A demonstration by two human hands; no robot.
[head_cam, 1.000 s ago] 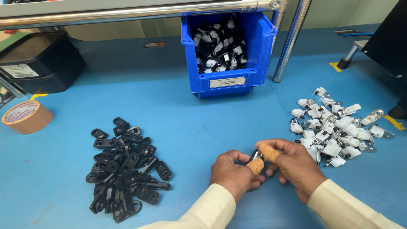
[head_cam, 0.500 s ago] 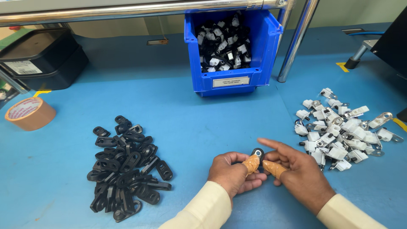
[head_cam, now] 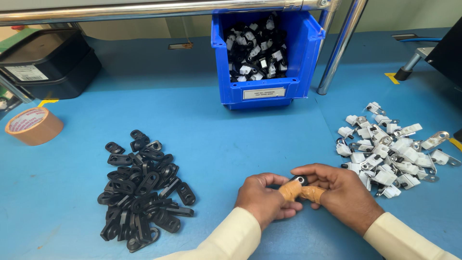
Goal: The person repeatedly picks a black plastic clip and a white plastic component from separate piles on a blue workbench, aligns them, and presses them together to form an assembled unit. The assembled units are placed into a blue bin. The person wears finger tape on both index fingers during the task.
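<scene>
Two thumbs wrapped in tan tape (head_cam: 291, 190) press together on a small black clip with a metal ring (head_cam: 300, 180). The left hand (head_cam: 263, 198) curls its fingers shut around the clip from one side. The right hand (head_cam: 344, 192) closes on it from the other side, with its fingers bent over the top. The two hands touch each other, and most of the clip is hidden between them. Both arms wear cream sleeves (head_cam: 231, 238).

The hands rest low on a blue table (head_cam: 216, 139), near its front edge. Just to the right of the right hand lies a pile of white and metal parts (head_cam: 392, 149), spread loose on the table. Well to the left of the left hand lies a pile of black clips (head_cam: 142, 188), heaped on top of each other.

Farther back, past the hands, stands a blue bin (head_cam: 267, 55) filled with black and white pieces. A shiny metal pole (head_cam: 339, 48) goes up just beside the bin. At the far left sits a roll of brown tape (head_cam: 33, 126), and behind it a black box (head_cam: 45, 62)
</scene>
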